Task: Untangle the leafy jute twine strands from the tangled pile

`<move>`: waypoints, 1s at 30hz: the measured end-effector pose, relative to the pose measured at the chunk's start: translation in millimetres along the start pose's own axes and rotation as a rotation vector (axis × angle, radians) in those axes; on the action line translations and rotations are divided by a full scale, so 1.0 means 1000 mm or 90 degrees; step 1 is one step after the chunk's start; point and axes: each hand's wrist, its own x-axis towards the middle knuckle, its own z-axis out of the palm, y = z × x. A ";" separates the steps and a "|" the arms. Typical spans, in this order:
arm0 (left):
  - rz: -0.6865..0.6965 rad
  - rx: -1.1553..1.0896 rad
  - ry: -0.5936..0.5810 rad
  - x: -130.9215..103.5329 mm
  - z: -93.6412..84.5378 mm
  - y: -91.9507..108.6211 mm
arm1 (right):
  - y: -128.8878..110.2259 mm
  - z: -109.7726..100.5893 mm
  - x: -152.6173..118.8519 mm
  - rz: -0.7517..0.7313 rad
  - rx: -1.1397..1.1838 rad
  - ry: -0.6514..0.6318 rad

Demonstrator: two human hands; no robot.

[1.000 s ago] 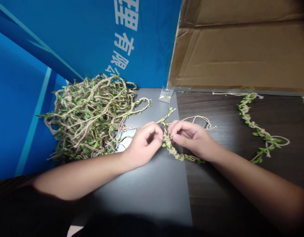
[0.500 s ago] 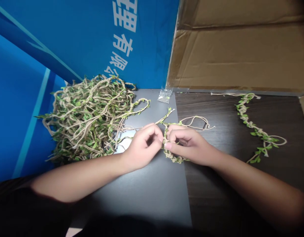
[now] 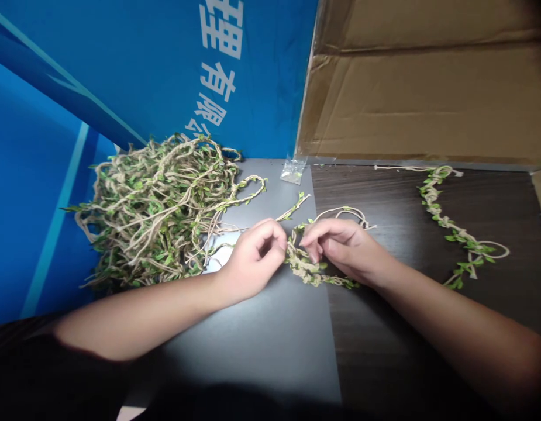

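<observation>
A braided twine garland with small green leaves (image 3: 306, 269) lies in a curve on the table between my hands. My left hand (image 3: 256, 252) is closed in a pinch at the garland's left end; its fingertips hide the exact spot they hold. Just right of it, my right hand (image 3: 343, 248) hovers over the garland with fingers bent and apart, no longer pinching the braid. Loose pale cord ends (image 3: 355, 211) loop out behind my right hand. A short leafy strand (image 3: 294, 206) lies beyond my left hand.
A large heap of leafy twine garlands (image 3: 165, 204) stands at the left by a blue printed panel (image 3: 265, 82). Another garland (image 3: 450, 228) lies on the dark wood at the right. A small clear plastic bag (image 3: 292, 172) sits near the cardboard wall (image 3: 428, 88).
My right hand has let go of the braid and its fingers have spread. The garland has dropped lower and flatter between my hands. My left hand keeps its pinch, shifted slightly left.
</observation>
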 end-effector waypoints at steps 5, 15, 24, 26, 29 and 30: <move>-0.006 -0.007 -0.003 0.000 0.000 -0.001 | -0.003 0.006 -0.002 0.066 -0.074 0.012; -0.018 -0.039 0.003 -0.001 0.000 -0.003 | -0.005 0.014 0.001 0.039 -0.285 0.008; -0.028 -0.064 0.015 -0.002 0.000 -0.003 | -0.004 0.018 -0.001 0.077 -0.261 0.025; -0.023 -0.055 0.014 -0.002 0.000 -0.003 | -0.005 0.018 -0.002 0.067 -0.274 0.016; -0.016 -0.044 0.009 -0.002 0.000 -0.003 | -0.005 0.018 -0.002 0.052 -0.299 0.021; -0.014 -0.041 0.007 -0.002 0.000 -0.003 | -0.005 0.018 -0.002 0.051 -0.304 0.025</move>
